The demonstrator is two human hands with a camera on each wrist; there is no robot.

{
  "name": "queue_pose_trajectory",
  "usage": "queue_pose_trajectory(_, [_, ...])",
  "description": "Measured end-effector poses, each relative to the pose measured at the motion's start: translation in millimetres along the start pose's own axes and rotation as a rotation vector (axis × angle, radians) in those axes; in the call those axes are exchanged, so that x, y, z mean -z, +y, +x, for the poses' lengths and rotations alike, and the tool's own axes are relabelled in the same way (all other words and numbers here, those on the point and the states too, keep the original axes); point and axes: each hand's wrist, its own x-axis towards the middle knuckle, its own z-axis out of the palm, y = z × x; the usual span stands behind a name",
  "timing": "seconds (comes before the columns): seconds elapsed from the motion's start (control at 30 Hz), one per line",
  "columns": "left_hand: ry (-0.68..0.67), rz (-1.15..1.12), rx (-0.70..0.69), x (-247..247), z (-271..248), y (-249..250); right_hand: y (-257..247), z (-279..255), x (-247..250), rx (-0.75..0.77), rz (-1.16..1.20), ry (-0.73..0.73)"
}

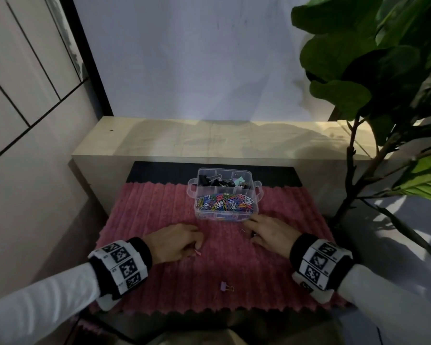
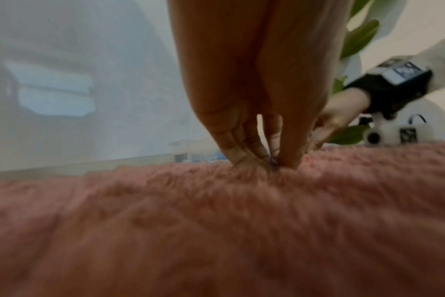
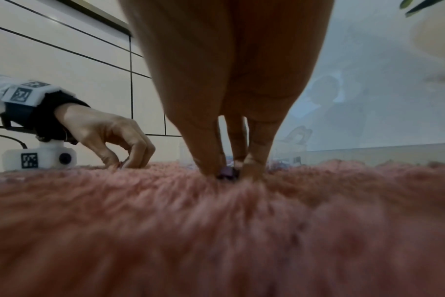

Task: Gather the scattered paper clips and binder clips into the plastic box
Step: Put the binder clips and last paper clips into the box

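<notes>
The clear plastic box [image 1: 255, 195] stands at the far middle of the pink mat, with black binder clips in its back compartment and several coloured paper clips in the front one. My left hand [image 1: 196, 248] reaches down to the mat, and its fingertips [image 2: 290, 160] pinch a small paper clip [image 2: 273, 160]. A pink clip [image 1: 198, 252] shows at those fingertips in the head view. My right hand [image 1: 253, 235], just in front of the box, pinches a dark binder clip [image 3: 228, 173] against the mat. A purple binder clip [image 1: 226, 286] lies loose near the front edge.
The fluffy pink mat [image 1: 159, 210] lies on a dark surface in front of a low pale ledge [image 1: 209, 140]. A thin wire clip [image 1: 243, 230] lies by my right hand. A big leafy plant [image 1: 373, 83] stands at the right, and a tiled wall at the left.
</notes>
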Motion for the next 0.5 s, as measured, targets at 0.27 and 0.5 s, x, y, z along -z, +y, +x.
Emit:
queue_pose_trajectory(0.27, [0.202, -0.535, 0.172, 39, 21, -2, 10, -1, -3, -0.033, 0.161, 0.083])
queue_pose_trajectory(0.5, [0.221, -0.276, 0.283, 66, 61, -10, 26, -4, 43, -0.236, 0.950, 0.230])
